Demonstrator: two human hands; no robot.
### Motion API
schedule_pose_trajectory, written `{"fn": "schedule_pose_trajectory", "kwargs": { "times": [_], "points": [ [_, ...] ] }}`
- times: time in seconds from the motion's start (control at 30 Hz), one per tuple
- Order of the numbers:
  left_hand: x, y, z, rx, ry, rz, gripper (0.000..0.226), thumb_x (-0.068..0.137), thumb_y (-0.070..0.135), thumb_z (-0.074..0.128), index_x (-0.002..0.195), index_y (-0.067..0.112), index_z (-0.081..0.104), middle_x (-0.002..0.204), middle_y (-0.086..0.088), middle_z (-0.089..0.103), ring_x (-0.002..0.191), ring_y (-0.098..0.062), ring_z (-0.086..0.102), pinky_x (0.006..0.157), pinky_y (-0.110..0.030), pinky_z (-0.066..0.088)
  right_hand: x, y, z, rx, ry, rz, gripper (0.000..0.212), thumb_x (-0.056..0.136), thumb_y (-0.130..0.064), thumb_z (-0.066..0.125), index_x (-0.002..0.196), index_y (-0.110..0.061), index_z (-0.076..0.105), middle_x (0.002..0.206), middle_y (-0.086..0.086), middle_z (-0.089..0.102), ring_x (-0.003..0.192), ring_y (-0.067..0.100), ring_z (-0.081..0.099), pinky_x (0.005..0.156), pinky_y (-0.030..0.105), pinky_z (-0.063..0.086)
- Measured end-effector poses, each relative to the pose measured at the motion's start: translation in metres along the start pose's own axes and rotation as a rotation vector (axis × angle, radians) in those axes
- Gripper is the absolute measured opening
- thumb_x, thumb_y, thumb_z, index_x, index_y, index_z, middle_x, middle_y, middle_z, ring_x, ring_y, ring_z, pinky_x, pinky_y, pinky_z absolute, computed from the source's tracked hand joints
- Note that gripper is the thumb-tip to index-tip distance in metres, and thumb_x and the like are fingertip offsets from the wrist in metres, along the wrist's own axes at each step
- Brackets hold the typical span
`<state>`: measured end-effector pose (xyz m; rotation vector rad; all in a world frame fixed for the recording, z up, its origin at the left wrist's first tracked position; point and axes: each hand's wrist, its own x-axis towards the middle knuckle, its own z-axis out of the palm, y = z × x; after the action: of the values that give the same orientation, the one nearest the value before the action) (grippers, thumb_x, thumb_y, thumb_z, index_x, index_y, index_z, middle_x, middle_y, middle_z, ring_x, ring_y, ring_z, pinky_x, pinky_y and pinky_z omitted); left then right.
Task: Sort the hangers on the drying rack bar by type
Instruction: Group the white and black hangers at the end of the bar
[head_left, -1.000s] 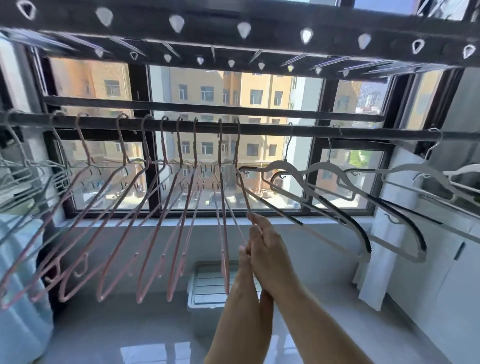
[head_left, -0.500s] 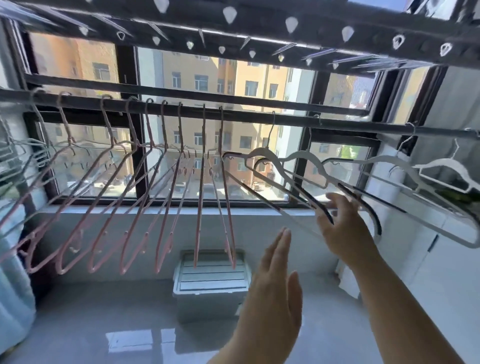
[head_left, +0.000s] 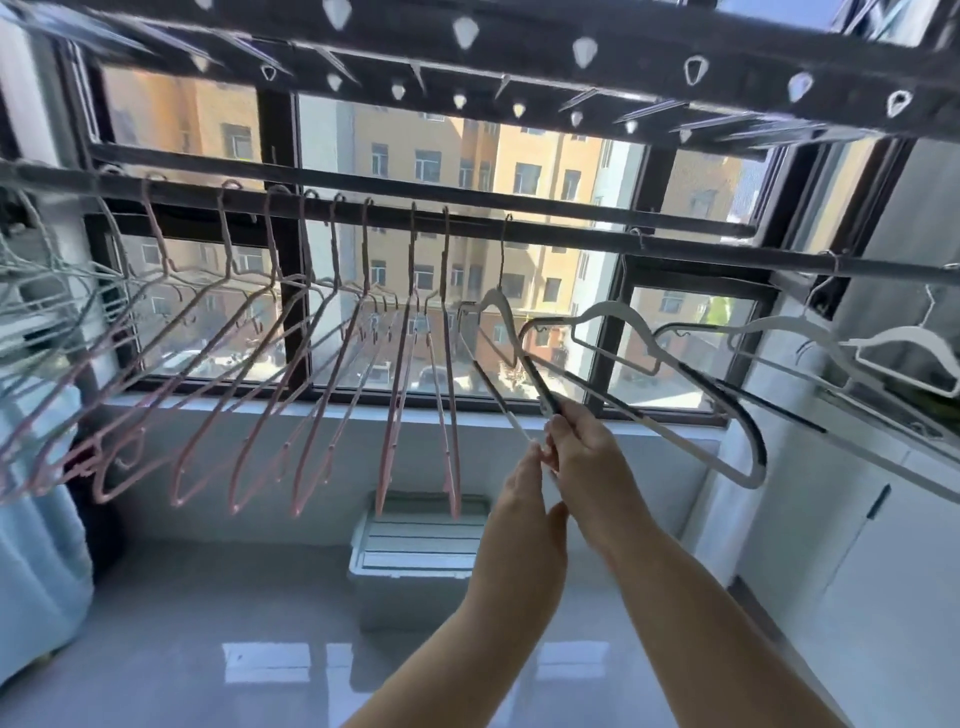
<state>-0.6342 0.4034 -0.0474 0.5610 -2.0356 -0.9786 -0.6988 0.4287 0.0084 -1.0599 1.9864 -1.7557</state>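
Left hand (head_left: 524, 499) met right hand (head_left: 587, 462) on grey hanger (head_left: 506, 318); fingertips hidden.

Pink hangers (head_left: 445, 260), white hangers (head_left: 613, 310) along bar (head_left: 571, 231)

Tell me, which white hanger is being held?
The leftmost white hanger, beside the pink hangers: left hand and right hand pinch its near end; the others hang free.

On the bar (head_left: 571, 232) thin hangers (head_left: 393, 415) hang left, broad hangers (head_left: 610, 308) right, box (head_left: 415, 551) below
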Motion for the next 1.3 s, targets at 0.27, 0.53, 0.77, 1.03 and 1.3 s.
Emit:
{"fn": "schedule_pose_trajectory", "kwargs": {
  "times": [0.27, 0.53, 0.77, 1.03, 1.3],
  "points": [
    [-0.009, -0.010, -0.021, 0.031, 0.041, 0.003, 0.061, 0.089, 0.002, 0.043, 0.142, 0.018, 0.017, 0.140, 0.000, 0.042, 0.124, -0.012, 0.044, 0.104, -0.029, 0.038, -0.009, -0.005, 0.027, 0.142, -0.103, 0.046, 0.023, 0.099, -0.014, 0.035, 0.111, -0.019, 0.054, 0.077, -0.001, 0.048, 0.067, 0.009, 0.049, 0.059, 0.015, 0.045],
    [-0.026, -0.031, -0.002, -0.066, -0.449, -0.524, 0.071, 0.091, 0.037, 0.042, 0.142, 0.007, 0.003, 0.143, -0.026, 0.026, 0.131, -0.037, 0.029, 0.109, -0.046, 0.027, -0.002, -0.003, -0.016, -0.485, 0.147, -0.191, 0.043, 0.089, -0.020, 0.054, 0.131, -0.016, 0.043, 0.129, 0.007, 0.042, 0.121, 0.021, 0.041, 0.102, 0.031, 0.034],
    [-0.015, -0.008, 0.015, -0.045, -0.570, -0.245, 0.065, 0.092, 0.035, 0.043, 0.144, 0.020, 0.006, 0.152, 0.000, 0.017, 0.138, -0.011, 0.019, 0.114, -0.032, 0.020, 0.018, 0.000, -0.107, -0.650, 0.440, -0.001, 0.046, 0.088, -0.015, 0.054, 0.132, -0.008, 0.042, 0.135, 0.019, 0.043, 0.126, 0.032, 0.039, 0.104, 0.037, 0.031],
    [-0.001, 0.024, 0.027, -0.064, -0.594, -0.033, 0.074, 0.092, 0.034, 0.044, 0.143, 0.024, -0.008, 0.153, 0.006, 0.008, 0.139, -0.008, 0.012, 0.112, -0.024, 0.012, 0.014, 0.014, -0.099, -0.463, 0.325, 0.035, 0.027, 0.093, -0.021, 0.048, 0.118, -0.012, 0.051, 0.082, 0.001, 0.058, 0.073, 0.020, 0.055, 0.068, 0.029, 0.041],
    [-0.006, 0.007, 0.023, -0.323, -0.376, -0.393, 0.069, 0.082, 0.040, 0.056, 0.133, 0.005, 0.025, 0.123, 0.000, 0.048, 0.107, -0.009, 0.048, 0.074, -0.006, 0.040, 0.016, 0.016, -0.098, -0.456, 0.388, -0.169, 0.016, 0.096, -0.018, 0.043, 0.096, -0.014, 0.058, 0.071, 0.011, 0.062, 0.067, 0.029, 0.062, 0.066, 0.039, 0.054]
  ]
}}
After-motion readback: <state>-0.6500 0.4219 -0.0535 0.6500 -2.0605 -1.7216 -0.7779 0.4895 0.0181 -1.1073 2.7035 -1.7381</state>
